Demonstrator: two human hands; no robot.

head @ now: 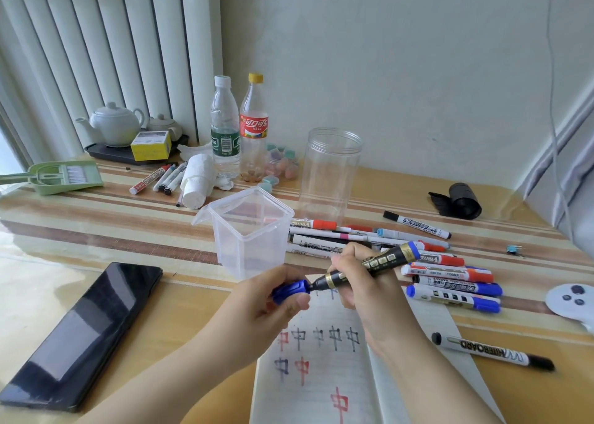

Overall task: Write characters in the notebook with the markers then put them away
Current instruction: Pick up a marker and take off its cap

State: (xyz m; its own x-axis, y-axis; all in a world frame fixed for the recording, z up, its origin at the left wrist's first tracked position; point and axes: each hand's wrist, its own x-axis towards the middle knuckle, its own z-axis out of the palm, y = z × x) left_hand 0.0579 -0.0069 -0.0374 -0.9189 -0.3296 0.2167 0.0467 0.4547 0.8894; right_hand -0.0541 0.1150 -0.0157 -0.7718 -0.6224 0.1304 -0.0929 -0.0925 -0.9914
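Observation:
My right hand [356, 282] grips a black marker with gold bands and a blue end [376, 263] above the open notebook [321, 391]. My left hand [273, 304] holds its blue cap [291, 290], which meets the marker's tip. The notebook page carries several red, black and blue characters. A pile of markers [418, 263] lies to the right behind my hands. One black whiteboard marker [491, 351] lies apart on the table at the right. A clear square plastic container [250, 234] stands open just behind my hands.
A black phone [83, 333] lies at the left. A tall clear jar [331, 172], two bottles [239, 127], a tissue roll [197, 179], more markers [160, 179], a green dustpan [61, 176], a teapot [112, 123] and a black roll [463, 200] sit further back.

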